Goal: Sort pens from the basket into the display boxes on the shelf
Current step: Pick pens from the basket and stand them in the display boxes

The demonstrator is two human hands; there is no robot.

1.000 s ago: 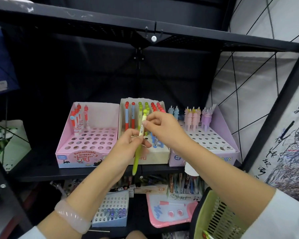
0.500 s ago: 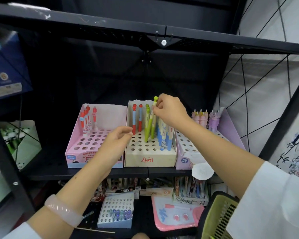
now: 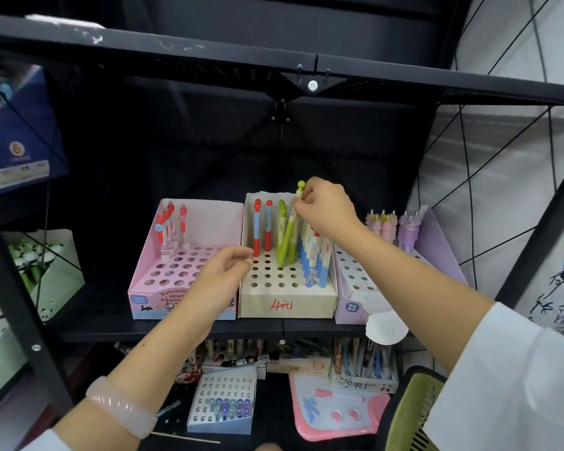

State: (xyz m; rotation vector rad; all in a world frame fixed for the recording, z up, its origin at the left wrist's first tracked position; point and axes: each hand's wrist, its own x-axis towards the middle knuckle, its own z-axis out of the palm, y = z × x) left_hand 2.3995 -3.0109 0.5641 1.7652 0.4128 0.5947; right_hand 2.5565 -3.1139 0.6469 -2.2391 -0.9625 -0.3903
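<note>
Observed: the person's right hand (image 3: 326, 209) pinches the upper barrel of a green pen (image 3: 289, 230), just under its round cap, thumb and fingers curled about it. The pen leans, cap toward one o'clock, tip down among the holes of the middle display box (image 3: 287, 302), the beige one marked in red on its front wall. Whether the tip has entered a hole cannot be told; the neighbouring green pens (image 3: 282, 222) screen it.

The left hand (image 3: 223, 273) holds nothing. Its fingers are loosely bent and lie at the box's nine o'clock corner, at or just over the rim beside the red pens (image 3: 262, 227); contact is not certain.

Surroundings: blue-and-white pens (image 3: 313, 255) stand at the green pen's three o'clock, close to the working wrist. A pink box (image 3: 150, 288) sits at the middle box's nine o'clock, a lilac box (image 3: 349, 304) at its three o'clock. The basket (image 3: 407, 415) shows at five o'clock of the view, low and well apart.

Assessment: the step in hand is seating this pen in the green row.

Recommendations:
- Bring the barrel upright before pressing; pushed while tilted, the tip is likely to ride the cardboard rim of the hole.
- Keep the pinch high and light, letting the pen drop once aligned.
- Steady the box with the free hand, since the light card may slide back.
- Keep the wrist off the blue-and-white row, which could topple.
</note>
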